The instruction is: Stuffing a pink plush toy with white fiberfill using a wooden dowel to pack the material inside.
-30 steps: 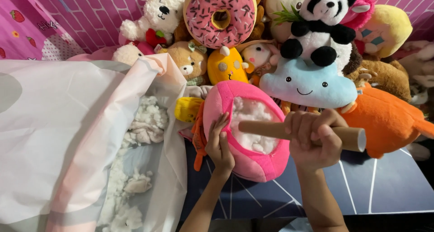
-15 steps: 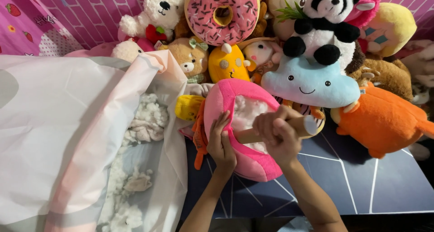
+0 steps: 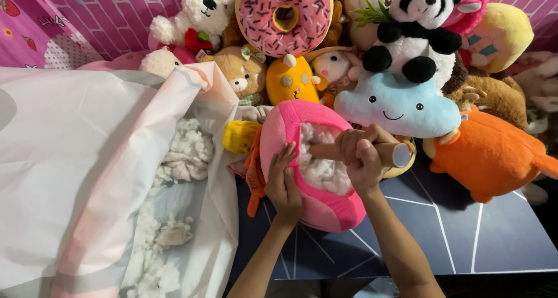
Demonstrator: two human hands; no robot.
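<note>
The left hand (image 3: 283,185) lies flat, fingers spread, on the rim of the pink plush shell (image 3: 302,164). The right hand (image 3: 360,158) is closed around a wooden stick (image 3: 386,153), whose end is inside the white stuffing (image 3: 322,170). Left of the shell, a large white plastic bag (image 3: 87,170) lies open with loose stuffing. Behind the shell sits a blue cloud toy (image 3: 398,106).

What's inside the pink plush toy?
The pink plush toy is open, showing white stuffing. The right hand pokes a wooden stick into it. The stick's tip and anything deeper are hidden.
</note>
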